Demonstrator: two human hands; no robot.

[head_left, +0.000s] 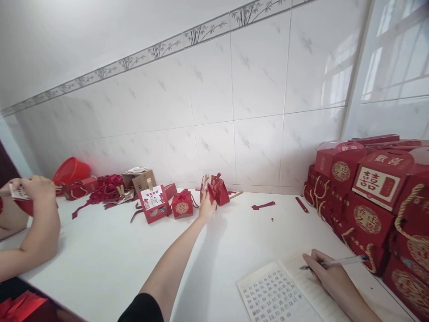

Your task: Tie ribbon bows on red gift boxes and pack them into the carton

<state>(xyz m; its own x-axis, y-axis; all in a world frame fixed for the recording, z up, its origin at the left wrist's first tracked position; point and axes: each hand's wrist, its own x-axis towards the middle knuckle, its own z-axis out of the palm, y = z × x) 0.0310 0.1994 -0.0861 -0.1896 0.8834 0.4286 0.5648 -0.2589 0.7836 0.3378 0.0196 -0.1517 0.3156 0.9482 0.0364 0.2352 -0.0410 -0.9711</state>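
My left hand (207, 206) reaches to the back of the white table, its fingers closed on a small red box (204, 184). Right beside that box stands a triangular red box (219, 190). My right hand (323, 270) holds a pen (345, 260), its tip over the right page of an open notebook (273, 293). Rows of handwriting cover the left page. To the left of my left hand are a red box with a gold round emblem (182, 209) and a red box with a white printed front (154, 203).
Another person's hands (38, 188) hold a red and white box at the left. Behind are a red basin (72, 171), dark red ribbons (107, 188) and a cardboard box (142, 179). Stacked red gift boxes (367, 219) line the right side. A red strip (263, 205) lies near the wall.
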